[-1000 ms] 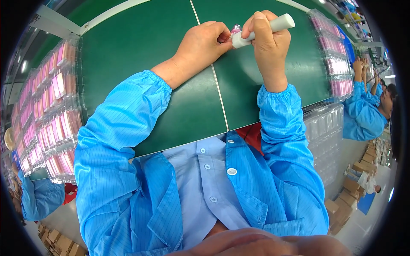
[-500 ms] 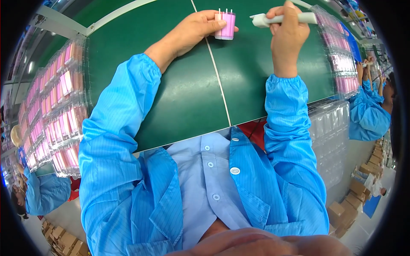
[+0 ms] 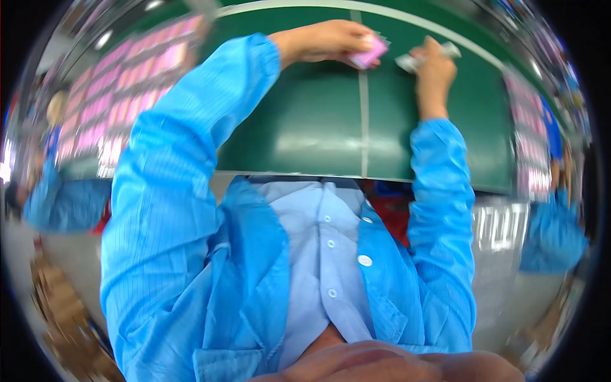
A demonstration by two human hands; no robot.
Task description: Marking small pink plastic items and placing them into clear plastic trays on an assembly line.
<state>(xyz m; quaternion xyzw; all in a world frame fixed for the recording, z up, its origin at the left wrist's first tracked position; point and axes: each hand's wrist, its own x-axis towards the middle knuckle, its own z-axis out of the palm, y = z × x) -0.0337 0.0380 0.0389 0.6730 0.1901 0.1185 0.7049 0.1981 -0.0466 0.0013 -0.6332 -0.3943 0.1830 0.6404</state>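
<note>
Near the far edge of the green table (image 3: 299,121), my left hand (image 3: 331,41) pinches a small pink block (image 3: 370,52). Thin pins stick out of the block's far end, and it is tilted. My right hand (image 3: 436,75) is wrapped round a thick white pen-like tool (image 3: 407,63), whose tip points left toward the block. A short gap separates tool and block. Motion blurs both hands slightly, and the fingers hide part of what each one holds.
Clear trays of pink blocks (image 3: 127,86) are stacked at the left of the table, with more trays (image 3: 531,140) at the right. Clear plastic trays (image 3: 499,226) sit below the right edge. Co-workers' blue sleeves (image 3: 67,200) show at both sides. Cardboard boxes (image 3: 60,286) are lower left.
The whole view has turned and is blurred. The block has gone from upright to tilted in my left hand. The gap between the block and the tool tip has narrowed.
</note>
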